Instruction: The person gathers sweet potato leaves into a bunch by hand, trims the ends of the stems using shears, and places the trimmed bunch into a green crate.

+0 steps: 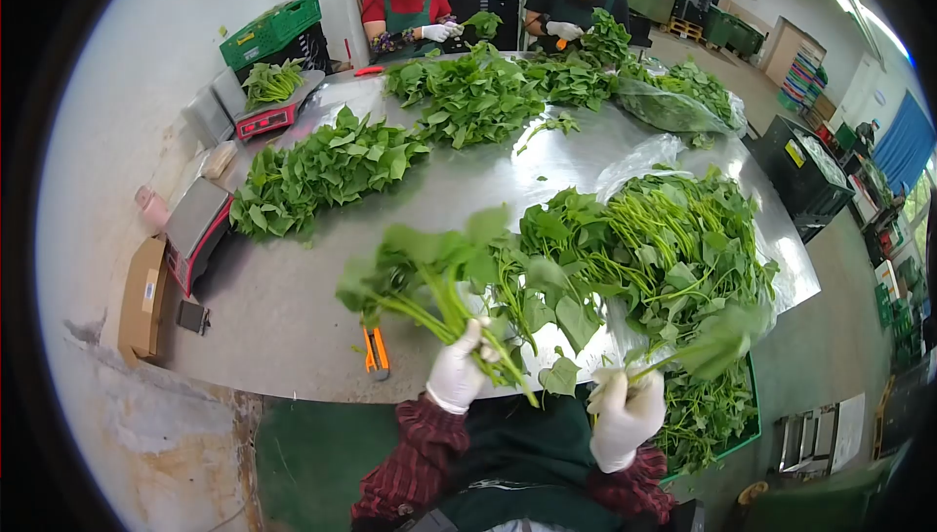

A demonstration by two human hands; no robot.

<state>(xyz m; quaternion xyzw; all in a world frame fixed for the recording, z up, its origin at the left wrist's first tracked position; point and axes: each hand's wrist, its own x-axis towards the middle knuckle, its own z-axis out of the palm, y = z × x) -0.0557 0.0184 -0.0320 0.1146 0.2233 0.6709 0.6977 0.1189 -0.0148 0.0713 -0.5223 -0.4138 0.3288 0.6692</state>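
Observation:
My left hand (461, 368), in a white glove, is closed around the stems of a bunch of leafy greens (429, 283). The bunch leans up and to the left, its leaves blurred, with the stem ends poking out below the hand. My right hand (627, 413), gloved too, pinches the stem of a single leafy sprig (717, 342) that points right and is smeared by motion. Just beyond both hands lies a large pile of leafy greens (673, 239) on plastic film. An orange utility knife (375, 351) rests on the metal table (283, 307) left of my left hand.
Trimmed greens (327, 171) lie in a row at the left, near two red scales (265, 122). A cardboard box (144, 298) stands at the table's left edge. A green crate (737, 434) of greens sits below my right side. Two gloved co-workers handle greens across the table.

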